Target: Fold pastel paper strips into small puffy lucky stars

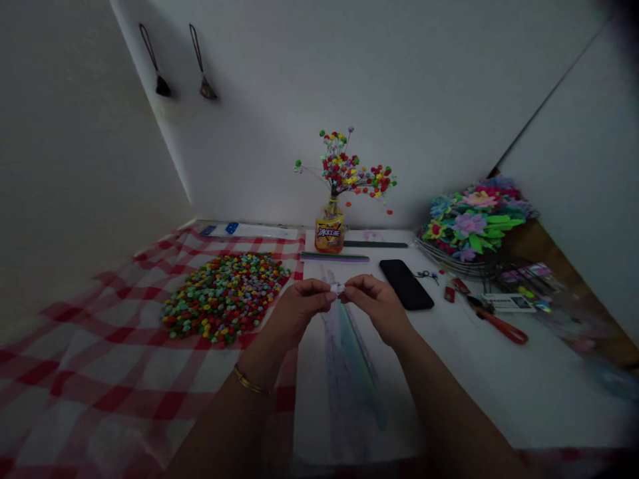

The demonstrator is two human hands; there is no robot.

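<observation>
Forearms [446, 406] extend over the surface [539, 386]. Left hand [299, 309] and right hand [382, 309] pinch a white piece [335, 288]; beads [224, 299] lie leftward.

A black phone [407, 285] lies on the right, with a red-handled tool [506, 329] farther right. Two looped hangings [162, 86] dangle on the far wall [269, 113] at left; a checked cloth [120, 349] spreads below.

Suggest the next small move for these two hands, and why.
I'd probably ease the right hand slightly outward while the left hand steadies the small pale piece. Both hands pinch it from opposite sides, nearly meeting, so little of it shows between them; its exact shape is too small to tell.
</observation>
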